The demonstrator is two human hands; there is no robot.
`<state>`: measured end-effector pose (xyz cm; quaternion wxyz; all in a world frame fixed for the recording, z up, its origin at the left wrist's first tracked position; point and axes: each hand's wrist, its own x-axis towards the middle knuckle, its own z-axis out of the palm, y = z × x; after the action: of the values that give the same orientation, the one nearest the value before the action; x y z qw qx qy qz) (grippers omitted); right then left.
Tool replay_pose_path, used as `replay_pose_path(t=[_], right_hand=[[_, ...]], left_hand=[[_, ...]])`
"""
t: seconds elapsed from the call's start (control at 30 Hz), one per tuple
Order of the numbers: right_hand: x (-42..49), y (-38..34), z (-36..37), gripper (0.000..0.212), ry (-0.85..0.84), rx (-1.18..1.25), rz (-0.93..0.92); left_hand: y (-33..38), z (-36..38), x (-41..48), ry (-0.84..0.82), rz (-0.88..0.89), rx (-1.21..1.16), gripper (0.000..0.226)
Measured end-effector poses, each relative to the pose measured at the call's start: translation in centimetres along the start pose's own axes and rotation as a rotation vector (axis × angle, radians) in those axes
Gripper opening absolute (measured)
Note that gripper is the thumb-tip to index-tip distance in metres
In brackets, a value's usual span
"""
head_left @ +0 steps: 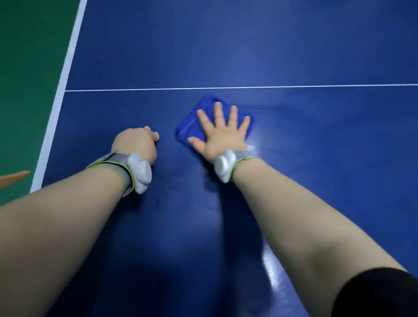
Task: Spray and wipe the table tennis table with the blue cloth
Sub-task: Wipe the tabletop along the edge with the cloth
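Blue cloth [189, 127]: folded to thick pad, saturated blue, lying flat on dark blue counter [323, 151] just below thin white line [254, 87]. Right hand [222, 137] flat on top, fingers [232, 116] straight and splayed, pressing cloth. Left hand [134, 143] just beside cloth, curled in fist on counter, holding nothing visible. Green floor [22, 66] beyond left edge.
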<state>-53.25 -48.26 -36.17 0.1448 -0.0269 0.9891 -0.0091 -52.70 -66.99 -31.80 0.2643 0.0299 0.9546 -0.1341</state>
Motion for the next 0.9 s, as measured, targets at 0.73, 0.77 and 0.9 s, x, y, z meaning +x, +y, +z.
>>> replay_pose_path(t=[0.73,0.77,0.9], right_hand=[[6.4,5.4,-2.1,0.078,0.063,0.083,0.362],[6.7,3.3,-2.0,0.078,0.067,0.056,0.283],[6.9,-5.2,-1.5,0.071,0.032,0.002,-0.095]], left_hand=[[-2.6,1.1,3.1,-0.237,-0.009,-0.220,0.062],[-2.8,1.0,2.9,-0.265,-0.017,-0.239,0.064],[-2.5,1.5,2.6,-0.201,0.012,-0.355,0.056]])
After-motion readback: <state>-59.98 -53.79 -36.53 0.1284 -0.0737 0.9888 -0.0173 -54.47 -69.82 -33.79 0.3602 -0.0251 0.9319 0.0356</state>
